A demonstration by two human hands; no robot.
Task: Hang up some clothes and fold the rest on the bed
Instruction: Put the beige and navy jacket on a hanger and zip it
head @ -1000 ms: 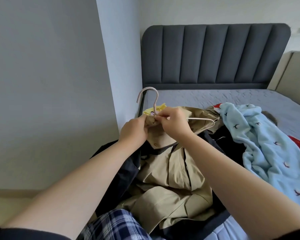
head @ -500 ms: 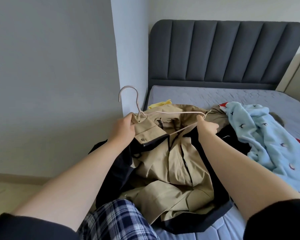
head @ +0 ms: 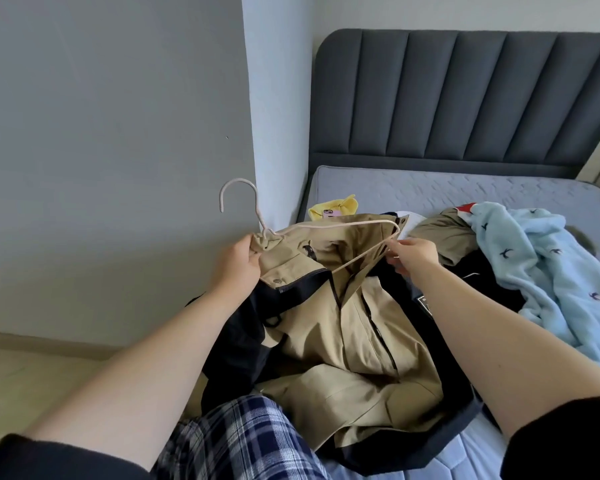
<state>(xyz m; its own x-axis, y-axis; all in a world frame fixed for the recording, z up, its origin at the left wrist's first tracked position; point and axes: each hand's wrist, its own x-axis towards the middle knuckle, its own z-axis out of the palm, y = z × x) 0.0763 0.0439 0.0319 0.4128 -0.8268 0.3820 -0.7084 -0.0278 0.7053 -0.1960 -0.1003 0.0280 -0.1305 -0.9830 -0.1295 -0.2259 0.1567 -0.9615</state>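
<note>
A tan jacket with black trim lies open on the near left corner of the bed. A thin pale pink wire hanger sits inside its collar, hook up and to the left. My left hand grips the collar's left side together with the hanger's neck. My right hand pinches the hanger's right end and lower bar at the collar's right side. A light blue fleece garment with small dark birds lies to the right.
A yellow item with a pink phone on it lies behind the jacket. Dark clothes and something red sit under the blue fleece. A plaid garment lies at the bottom. Grey wall on the left, dark padded headboard behind.
My hands have moved apart. The left carried the hanger's hook and collar leftward. The right slid along the hanger to its right end, spreading the collar open.
</note>
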